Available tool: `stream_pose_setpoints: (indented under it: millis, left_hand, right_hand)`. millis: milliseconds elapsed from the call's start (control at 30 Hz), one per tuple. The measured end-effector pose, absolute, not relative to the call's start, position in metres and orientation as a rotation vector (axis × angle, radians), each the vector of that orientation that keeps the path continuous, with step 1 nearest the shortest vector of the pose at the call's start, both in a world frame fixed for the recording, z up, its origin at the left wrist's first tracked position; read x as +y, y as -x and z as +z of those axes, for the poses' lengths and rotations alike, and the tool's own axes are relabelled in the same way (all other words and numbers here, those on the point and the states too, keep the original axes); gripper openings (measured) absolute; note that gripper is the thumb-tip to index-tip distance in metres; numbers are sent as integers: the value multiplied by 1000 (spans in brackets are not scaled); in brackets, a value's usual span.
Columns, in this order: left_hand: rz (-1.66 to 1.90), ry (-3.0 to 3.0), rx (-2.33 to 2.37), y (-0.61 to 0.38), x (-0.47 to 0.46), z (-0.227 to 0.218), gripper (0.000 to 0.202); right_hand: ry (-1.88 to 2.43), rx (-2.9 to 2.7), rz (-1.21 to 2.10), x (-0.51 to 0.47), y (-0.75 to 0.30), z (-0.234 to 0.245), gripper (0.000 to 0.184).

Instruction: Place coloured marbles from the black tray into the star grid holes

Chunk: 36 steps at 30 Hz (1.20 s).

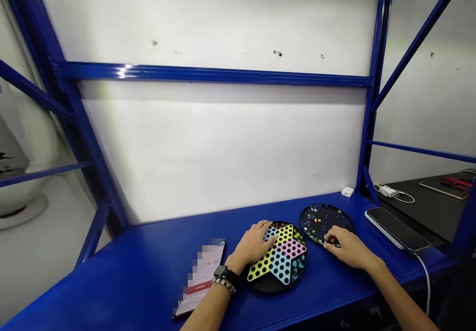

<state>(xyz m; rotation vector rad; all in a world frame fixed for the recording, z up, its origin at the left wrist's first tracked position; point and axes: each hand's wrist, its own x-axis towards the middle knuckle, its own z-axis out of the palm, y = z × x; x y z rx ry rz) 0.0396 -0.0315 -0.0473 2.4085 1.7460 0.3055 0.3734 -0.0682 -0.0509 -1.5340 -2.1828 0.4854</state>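
My left hand (255,243), with a dark watch and a beaded bracelet on its wrist, rests flat with fingers stretched over the upper left of a round Chinese checkers board (281,260). The board has a yellow, blue and pink star full of black holes. Colored marbles lie in its rim compartments, though my hand hides part of the left side. To the right, my right hand (342,246) is at the near edge of a round black tray (340,214) scattered with small marbles. Its fingers are curled together, and what they hold, if anything, is hidden.
A tablet or large phone (203,276) lies left of the board on the blue shelf (145,271). A phone (397,228) on a white block with a cable (427,281) is at the right. A small white adapter (347,192) stands behind. Blue posts (368,123) frame the shelf.
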Motion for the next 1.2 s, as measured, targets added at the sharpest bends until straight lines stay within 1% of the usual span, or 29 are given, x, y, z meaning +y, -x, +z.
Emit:
stream_pose_setpoints:
  millis: [100, 267, 433, 600, 667, 767, 900, 1000, 1067, 1100, 1200]
  left_hand:
    - [324, -2405, 1751, -38, -30, -50, 66]
    - [295, -2403, 1752, -38, -29, -52, 68]
    - [272, -2399, 1755, -39, -32, -47, 67]
    - [303, -2405, 1750, -40, -32, -47, 66]
    - [317, -2413, 1747, -39, -31, -49, 66]
    - [323, -2415, 1752, -37, -29, -53, 67]
    - [368, -2432, 1741, -36, -27, -56, 64]
    - [366, -2428, 1745, -37, -28, -54, 63]
    - [347, -2420, 1749, -38, -29, -52, 64]
    - [335, -2418, 1750, -39, -30, -51, 64]
    - [313, -2423, 1740, -40, -31, -48, 66]
  right_hand:
    - [1544, -2201, 422, -65, -362, -52, 23]
    - [1471, -2253, 392, -61, -347, -58, 18]
    - [1474, -2252, 477, -54, -344, -57, 14]
    - [1464, -2297, 582, -39, -339, -52, 18]
    - [1383, -2269, 699, -32, -335, -52, 19]
    - [1222, -2066, 960, -22, -332, -50, 21]
    - [986, -1551, 1330, -8, -335, -39, 31]
    - [898, -1218, 1466, 9, -333, -29, 31]
    - [979, -1199, 1425, 20, -328, -29, 27]
    - [1068, -1267, 1340, 24, -324, -30, 25]
    - [1355, -1701, 860, 26, -310, -41, 33]
